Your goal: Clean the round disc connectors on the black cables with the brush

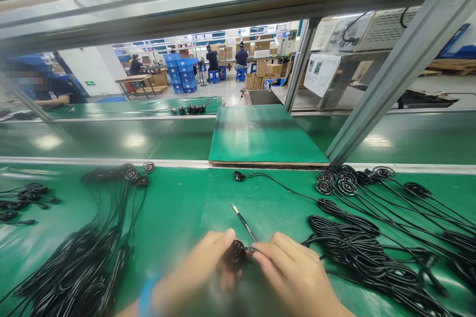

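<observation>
My left hand [203,260], with a blue band [148,297] at the wrist, is blurred and closed around a small black round part [237,251]. From the part's right side comes a short black cable end, pinched by the thumb and fingers of my right hand [297,270]. Just beyond both hands, a slim black stick-like tool [245,224] with a pale pointed tip lies on the green mat [186,218]. Farther off rests a black part [238,176] whose cable [286,189] runs right toward coiled cables.
Bundled black cables [82,267] with disc-shaped ends lie at left, more coiled cables [349,242] at right. A raised green board [260,133] bridges the far side. A slanted metal post [394,59] stands at right. Across the bench sits a person [55,86].
</observation>
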Available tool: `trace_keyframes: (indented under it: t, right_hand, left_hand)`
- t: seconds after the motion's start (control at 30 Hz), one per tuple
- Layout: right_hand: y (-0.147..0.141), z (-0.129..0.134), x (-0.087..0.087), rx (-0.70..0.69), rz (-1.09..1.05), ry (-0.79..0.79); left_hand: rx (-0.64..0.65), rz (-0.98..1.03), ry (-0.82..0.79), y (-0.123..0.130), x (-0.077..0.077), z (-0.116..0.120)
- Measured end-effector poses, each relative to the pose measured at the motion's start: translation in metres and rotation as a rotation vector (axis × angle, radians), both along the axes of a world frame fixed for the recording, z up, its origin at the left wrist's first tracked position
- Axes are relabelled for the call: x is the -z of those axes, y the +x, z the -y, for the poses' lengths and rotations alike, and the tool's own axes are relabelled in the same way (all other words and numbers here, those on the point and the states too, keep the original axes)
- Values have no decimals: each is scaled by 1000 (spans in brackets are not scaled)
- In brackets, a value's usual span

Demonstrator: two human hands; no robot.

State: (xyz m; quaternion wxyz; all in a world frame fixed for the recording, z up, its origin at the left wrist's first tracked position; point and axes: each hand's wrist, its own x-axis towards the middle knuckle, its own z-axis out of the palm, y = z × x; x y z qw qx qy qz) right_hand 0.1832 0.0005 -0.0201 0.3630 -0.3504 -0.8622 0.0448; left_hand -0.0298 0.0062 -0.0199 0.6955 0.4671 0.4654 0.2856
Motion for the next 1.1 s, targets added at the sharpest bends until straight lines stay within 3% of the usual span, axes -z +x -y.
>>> trace_keyframes:
  t: [0.1, 0.27, 0.47, 0.7, 0.9, 1.1]
  right_hand:
    - [-2, 5, 8, -71, -18, -19]
    - [-5, 7, 15, -65, -3, 62]
    - [0, 3, 1, -82, 44, 285]
    - [3, 5, -9, -67, 192, 380]
    - [-5, 4, 1, 24, 93, 302]
    - [-8, 1, 6, 65, -62, 59]
  left_hand:
    - [-10, 70, -78, 0, 1, 1]
    - [37, 168, -113, 5, -7, 2]
    - [7, 152, -155, 7, -13, 0]
    - [-88, 191, -17, 7, -13, -4]
    - [-100, 200, 94, 6, -9, -3]
    - [-159, 260, 166, 3, -15, -1]
